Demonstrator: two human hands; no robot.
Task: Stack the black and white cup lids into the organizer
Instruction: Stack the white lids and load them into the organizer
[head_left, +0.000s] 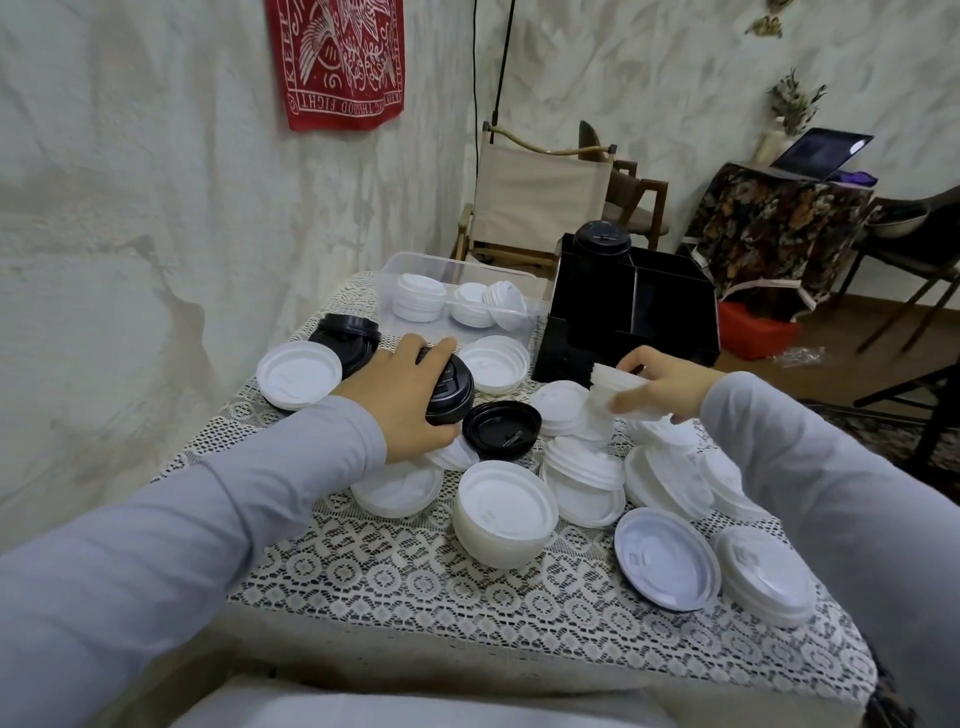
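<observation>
Close to us is the lace tablecloth (415, 587), and two grey sleeves (156, 545) reach out over it; we see lots of white lids lying in heaps on the cloth; one tall pile of white lids (504, 512) stands near the middle; to its right lies a white lid with a dark rim (667, 558), turned bottom up.

A bit further on are the two hands, well apart from each other; the left hand (400, 400) has its fingers curled over a small stack of black lids (451, 387) and grips it; the stack is tipped to one side; the right hand (670, 382) pinches a bunch of white lids (621, 389) held on their edge, just in front of the organizer; between the hands one single black lid (501, 428) lies flat on the cloth; more black lids (345, 338) sit behind the left hand, next to a big white lid (298, 374).

Further back stands the black organizer (628, 327); a stack of black lids (601, 241) pokes up out of its back left box; beside it on the left is a clear tub (410, 262) with white lids inside (418, 296).

Far away we see a folding chair (535, 197), a laptop (821, 150), and a red cloth (337, 57) on the wall.
</observation>
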